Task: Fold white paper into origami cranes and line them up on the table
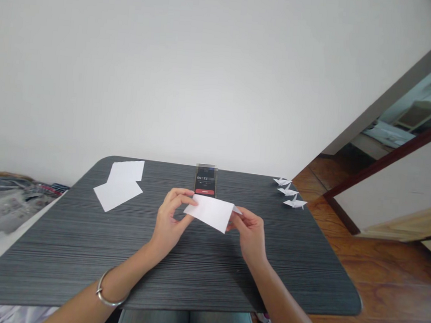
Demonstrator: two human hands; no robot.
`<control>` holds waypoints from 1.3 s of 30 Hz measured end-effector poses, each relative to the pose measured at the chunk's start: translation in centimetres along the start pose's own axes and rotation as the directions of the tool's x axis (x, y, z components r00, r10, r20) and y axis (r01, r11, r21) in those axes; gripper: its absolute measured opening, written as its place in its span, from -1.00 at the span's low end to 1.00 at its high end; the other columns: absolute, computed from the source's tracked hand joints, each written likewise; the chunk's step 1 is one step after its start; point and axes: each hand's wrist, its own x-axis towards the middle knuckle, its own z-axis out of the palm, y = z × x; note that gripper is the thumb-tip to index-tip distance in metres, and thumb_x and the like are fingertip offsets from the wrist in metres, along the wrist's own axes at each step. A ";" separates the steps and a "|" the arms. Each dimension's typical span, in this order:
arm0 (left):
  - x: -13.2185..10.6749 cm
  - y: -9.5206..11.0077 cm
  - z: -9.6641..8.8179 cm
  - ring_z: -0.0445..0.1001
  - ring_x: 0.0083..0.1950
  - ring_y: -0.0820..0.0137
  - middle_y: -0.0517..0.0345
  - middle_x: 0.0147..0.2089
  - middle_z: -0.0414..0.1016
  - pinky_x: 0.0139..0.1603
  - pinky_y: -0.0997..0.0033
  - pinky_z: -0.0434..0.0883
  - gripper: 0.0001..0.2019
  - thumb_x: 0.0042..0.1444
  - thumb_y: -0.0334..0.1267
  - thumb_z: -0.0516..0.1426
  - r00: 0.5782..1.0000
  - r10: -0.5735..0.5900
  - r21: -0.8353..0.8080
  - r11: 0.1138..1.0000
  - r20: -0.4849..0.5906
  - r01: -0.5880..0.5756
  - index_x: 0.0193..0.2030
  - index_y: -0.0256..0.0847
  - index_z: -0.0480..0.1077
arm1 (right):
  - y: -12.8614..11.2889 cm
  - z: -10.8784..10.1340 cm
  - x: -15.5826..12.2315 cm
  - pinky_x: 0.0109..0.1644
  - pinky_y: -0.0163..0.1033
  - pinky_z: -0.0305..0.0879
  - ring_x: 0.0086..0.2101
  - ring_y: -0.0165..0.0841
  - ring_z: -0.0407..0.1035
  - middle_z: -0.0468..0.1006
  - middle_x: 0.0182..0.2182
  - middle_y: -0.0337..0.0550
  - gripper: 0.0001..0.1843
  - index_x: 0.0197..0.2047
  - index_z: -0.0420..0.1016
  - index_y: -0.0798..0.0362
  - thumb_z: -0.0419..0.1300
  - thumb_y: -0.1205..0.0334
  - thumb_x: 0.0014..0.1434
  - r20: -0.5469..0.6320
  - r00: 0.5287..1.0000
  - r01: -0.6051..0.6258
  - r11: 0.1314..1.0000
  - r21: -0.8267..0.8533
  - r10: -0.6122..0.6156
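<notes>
A sheet of white paper (211, 212), folded over along its upper edge, is held up above the middle of the table between both hands. My left hand (172, 215) pinches its left end, thumb below and fingers above. At the right end, my right hand (249, 230) grips the paper between thumb and fingers, where a back layer peeks out behind the front one. Some right fingertips are hidden behind the sheet. Just beyond the paper lies a phone (205, 181) showing a running timer, its lower end close to the sheet's top edge.
Two loose white sheets (118, 195) overlap at the table's left. Three folded paper cranes (295, 203) stand in a row near the right edge. The dark table (204, 286) backs onto a white wall. Piled fabric (11, 204) lies left of it; wooden floor (365, 265) shows at right.
</notes>
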 end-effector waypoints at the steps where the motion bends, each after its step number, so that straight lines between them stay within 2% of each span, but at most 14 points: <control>1: 0.0 0.0 0.0 0.36 -0.09 0.28 0.08 -0.17 0.38 -0.03 0.23 0.27 -0.96 -0.01 -0.37 0.12 1.000 -0.004 0.004 1.000 0.002 0.004 -0.39 -0.19 0.39 | 0.1 -0.1 0.0 -0.56 -0.30 0.35 -0.49 -0.32 0.45 0.59 -0.45 -0.16 -0.81 -0.32 0.56 0.03 0.24 0.15 -0.02 -0.018 1.000 0.001 1.000 0.009 -0.001; 3: 0.0 -0.1 0.0 0.36 -0.10 0.29 0.08 -0.18 0.38 -0.04 0.26 0.28 -0.95 0.02 -0.36 0.10 1.000 -0.018 -0.007 1.000 -0.002 0.018 -0.39 -0.19 0.40 | 0.2 -0.3 -0.1 -0.52 -0.29 0.37 -0.45 -0.30 0.47 0.59 -0.40 -0.14 -0.80 -0.28 0.55 0.02 0.22 0.16 0.00 -0.038 0.999 0.013 0.999 0.032 -0.011; 8: 0.1 -0.3 0.0 0.36 -0.11 0.31 0.08 -0.17 0.39 -0.13 0.34 0.30 -0.92 0.03 -0.39 0.09 0.998 -0.053 -0.071 0.996 -0.041 0.050 -0.40 -0.19 0.41 | 0.3 -0.4 -0.3 -0.48 -0.27 0.36 -0.45 -0.33 0.42 0.59 -0.40 -0.17 -0.83 -0.32 0.58 -0.01 0.23 0.18 -0.02 -0.013 0.998 0.069 0.991 0.118 -0.068; 12: 0.2 -0.3 0.3 0.35 -0.04 0.30 0.05 -0.11 0.38 -0.10 0.35 0.32 -0.89 0.04 -0.39 0.09 0.994 -0.108 -0.206 0.973 -0.005 0.105 -0.31 -0.19 0.43 | 0.2 -0.3 -0.4 -0.48 -0.25 0.32 -0.50 -0.34 0.39 0.59 -0.48 -0.17 -0.81 -0.35 0.59 0.00 0.22 0.13 -0.01 -0.008 1.000 0.011 0.990 0.144 -0.010; 14: 0.2 -0.2 0.4 0.35 -0.01 0.29 0.04 -0.05 0.36 -0.06 0.33 0.33 -0.88 0.05 -0.36 0.09 0.984 -0.171 -0.344 0.922 0.048 0.177 -0.26 -0.20 0.42 | 0.2 -0.2 -0.4 -0.47 -0.27 0.30 -0.52 -0.36 0.38 0.58 -0.52 -0.19 -0.86 -0.40 0.59 0.00 0.28 0.17 -0.08 -0.036 0.999 -0.021 0.990 0.137 0.026; 18: 0.2 0.1 0.4 0.43 -0.12 0.34 0.03 0.03 0.35 -0.12 0.32 0.40 -0.79 0.09 -0.28 0.07 0.928 -0.307 -0.592 0.715 0.211 0.371 -0.12 -0.19 0.39 | 0.3 0.0 -0.2 -0.44 -0.30 0.29 -0.50 -0.38 0.38 0.57 -0.51 -0.20 -0.87 -0.45 0.56 0.03 0.34 0.24 -0.16 -0.077 0.996 -0.033 0.988 0.149 0.045; 21: 0.1 0.3 0.5 0.45 -0.22 0.40 0.01 0.07 0.32 -0.24 0.40 0.42 -0.69 0.03 -0.27 0.13 0.896 -0.331 -0.643 0.624 0.297 0.444 -0.04 -0.17 0.35 | 0.5 0.0 0.0 -0.46 -0.35 0.27 -0.51 -0.43 0.35 0.53 -0.50 -0.23 -0.85 -0.41 0.52 0.04 0.33 0.26 -0.14 -0.081 0.996 -0.018 0.986 0.163 0.031; 23: 0.0 0.4 0.7 0.45 -0.26 0.45 0.03 0.08 0.32 -0.25 0.44 0.41 -0.54 -0.08 -0.33 0.23 0.875 -0.320 -0.654 0.581 0.363 0.484 0.02 -0.13 0.31 | 0.6 0.0 0.0 -0.47 -0.38 0.24 -0.51 -0.46 0.33 0.50 -0.47 -0.25 -0.84 -0.38 0.50 0.04 0.32 0.27 -0.13 -0.083 0.997 0.004 0.984 0.177 0.011; 25: -0.1 0.4 0.8 0.44 -0.24 0.45 0.06 0.01 0.39 -0.22 0.47 0.40 -0.44 -0.17 -0.41 0.28 0.853 -0.301 -0.656 0.547 0.426 0.520 0.04 -0.12 0.30 | 0.7 0.0 0.0 -0.46 -0.41 0.23 -0.49 -0.48 0.32 0.48 -0.44 -0.27 -0.83 -0.35 0.49 0.03 0.31 0.29 -0.10 -0.064 0.998 0.020 0.981 0.194 -0.008; 27: -0.2 0.4 0.9 0.44 -0.21 0.44 0.09 -0.12 0.48 -0.21 0.50 0.37 -0.51 -0.17 -0.44 0.28 0.836 -0.297 -0.637 0.545 0.461 0.545 -0.03 -0.17 0.36 | 0.6 0.0 -0.1 -0.41 -0.40 0.26 -0.44 -0.47 0.34 0.50 -0.40 -0.26 -0.81 -0.32 0.49 0.01 0.30 0.29 -0.08 -0.016 1.000 0.012 0.976 0.216 -0.009; 30: -0.2 0.4 0.9 0.44 -0.28 0.47 0.13 -0.26 0.54 -0.27 0.55 0.35 -0.67 -0.13 -0.42 0.25 0.815 -0.312 -0.586 0.575 0.488 0.571 -0.15 -0.23 0.44 | 0.4 0.0 -0.2 -0.30 -0.35 0.30 -0.34 -0.41 0.38 0.54 -0.31 -0.23 -0.73 -0.24 0.47 -0.03 0.31 0.29 -0.08 0.091 0.996 -0.042 0.965 0.257 0.019; 34: 0.0 0.2 0.6 0.44 -0.33 0.47 0.12 -0.28 0.55 -0.32 0.54 0.34 -0.71 -0.12 -0.38 0.25 0.798 -0.319 -0.542 0.601 0.511 0.587 -0.18 -0.25 0.46 | 0.2 -0.2 0.0 -0.31 -0.33 0.32 -0.37 -0.40 0.40 0.58 -0.35 -0.23 -0.69 -0.25 0.49 -0.03 0.35 0.30 -0.14 0.172 0.983 -0.104 0.965 0.242 0.062; 39: 0.2 -0.3 0.1 0.46 -0.31 0.42 0.09 -0.26 0.56 -0.28 0.50 0.36 -0.73 -0.11 -0.35 0.24 0.817 -0.333 -0.513 0.650 0.471 0.561 -0.19 -0.27 0.47 | 0.3 -0.6 0.2 -0.28 -0.31 0.35 -0.37 -0.39 0.43 0.60 -0.37 -0.21 -0.71 -0.28 0.53 0.01 0.37 0.33 -0.17 0.167 0.981 -0.132 0.967 0.217 0.096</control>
